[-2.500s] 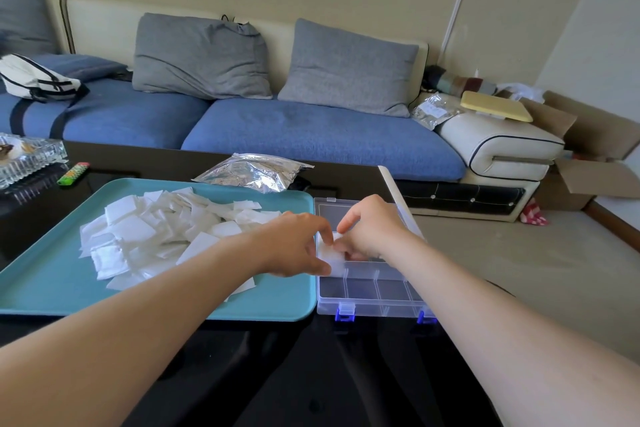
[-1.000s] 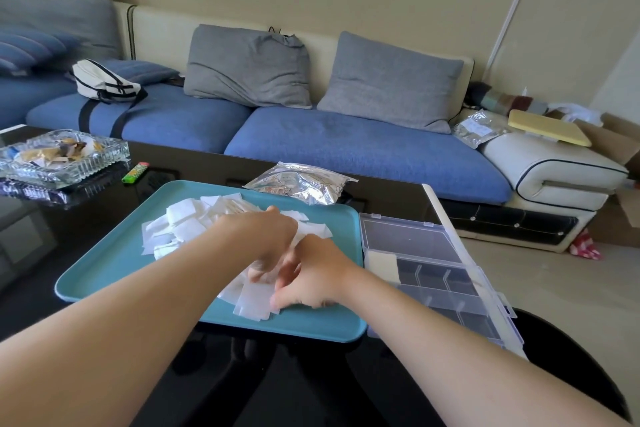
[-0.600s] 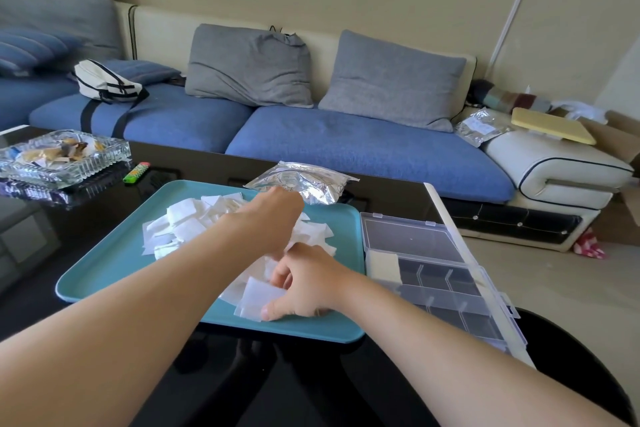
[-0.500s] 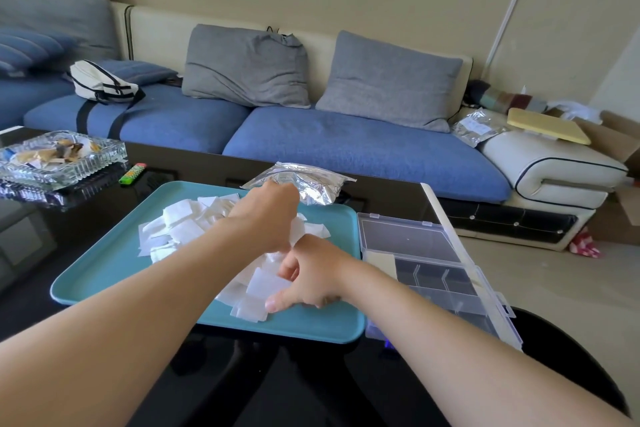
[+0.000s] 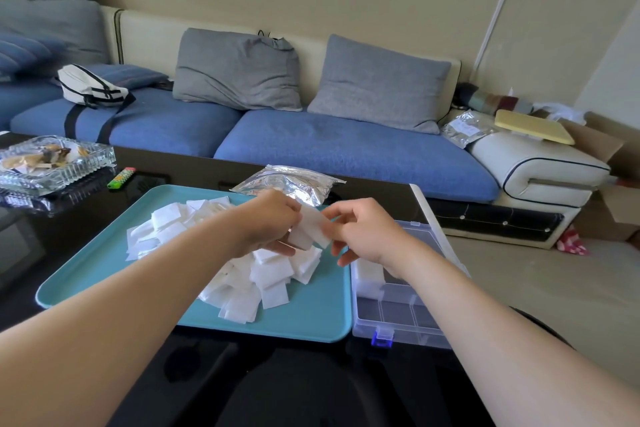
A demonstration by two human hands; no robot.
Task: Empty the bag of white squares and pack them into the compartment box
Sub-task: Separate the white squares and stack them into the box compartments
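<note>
White squares: a loose heap lying right under your left hand, spreading out to that hand's left and back toward you.
Held stack: a small bundle of the squares raised between your two hands, above the heap and clear of it.
Left hand: fingers curled round the near end of the stack, gripping it.
Right hand: thumb and forefinger pinch the stack's right edge; the lower fingers hang loosely spread.
Teal tray: under both hands, carrying the heap; its right rim sits against the box.
Compartment box: clear plastic, lid thrown open, just below and to the right of your right hand. One compartment beneath that wrist holds packed squares; the nearer ones show bare.
Foil bag: lying crumpled just beyond your left-hand knuckles, at the tray's far edge.
Black table: glossy, under the tray and the box.
Glass dish: well out to the left of your left hand, with a green lighter beside it.
Blue sofa: past both hands, behind the table.
</note>
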